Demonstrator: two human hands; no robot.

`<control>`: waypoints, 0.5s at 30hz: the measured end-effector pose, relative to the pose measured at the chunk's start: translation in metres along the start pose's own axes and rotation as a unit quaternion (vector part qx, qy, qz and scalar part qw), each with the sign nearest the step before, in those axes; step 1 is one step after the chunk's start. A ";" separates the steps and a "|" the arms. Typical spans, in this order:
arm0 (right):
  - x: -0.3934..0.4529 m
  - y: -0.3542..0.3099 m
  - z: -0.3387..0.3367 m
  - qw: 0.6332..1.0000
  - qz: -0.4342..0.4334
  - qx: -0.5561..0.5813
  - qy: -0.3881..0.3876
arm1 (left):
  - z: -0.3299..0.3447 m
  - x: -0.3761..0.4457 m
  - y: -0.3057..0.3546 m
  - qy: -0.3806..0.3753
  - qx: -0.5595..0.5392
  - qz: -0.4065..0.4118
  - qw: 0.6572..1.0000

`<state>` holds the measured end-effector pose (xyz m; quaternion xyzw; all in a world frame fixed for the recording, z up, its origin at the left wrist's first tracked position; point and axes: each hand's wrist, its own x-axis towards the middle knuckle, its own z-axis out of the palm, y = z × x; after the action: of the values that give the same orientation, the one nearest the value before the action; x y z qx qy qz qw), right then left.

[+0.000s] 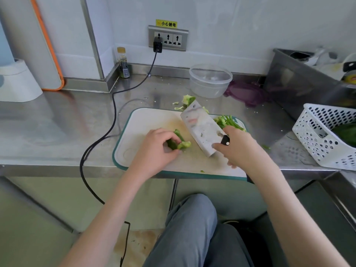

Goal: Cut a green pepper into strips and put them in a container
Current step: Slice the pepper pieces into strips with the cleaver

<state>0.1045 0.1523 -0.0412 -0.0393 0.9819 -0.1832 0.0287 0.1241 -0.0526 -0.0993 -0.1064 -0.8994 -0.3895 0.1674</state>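
Progress: partway — cut strips (228,122) heaped at the cutting board's (146,120) far right corner, one pepper piece (178,142) uncut.
Left hand (157,149): fingers curled on that piece, mid-board.
Right hand (238,149): fingers wrapped round the cleaver (200,128) handle, blade tilted.
Container (210,80): on desk behind the board, no strips inside — transfer remains.

There is a single view, from a camera worn on the person's head. It looks forward and steeply down from above the front edge of the cutting board (146,120), which lies near the centre of the picture and close to the lens. The wide angle bends the counter's lines. Beyond the board the view reaches the wall socket (168,38); below the board it takes in both forearms and the person's knee (192,218).
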 end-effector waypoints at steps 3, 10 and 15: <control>-0.009 0.000 0.005 0.988 0.030 0.151 -0.002 | 0.000 0.000 0.001 0.002 0.013 0.010 1.000; -0.022 -0.012 0.007 0.977 -0.032 0.207 -0.042 | 0.001 -0.001 0.001 0.005 0.007 0.020 1.000; -0.020 -0.018 0.001 0.970 0.036 0.231 -0.061 | 0.001 -0.001 0.002 -0.019 -0.024 0.018 0.999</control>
<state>0.1254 0.1364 -0.0351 -0.0073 0.9100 -0.4016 0.1029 0.1251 -0.0506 -0.0993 -0.1341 -0.8906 -0.4062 0.1544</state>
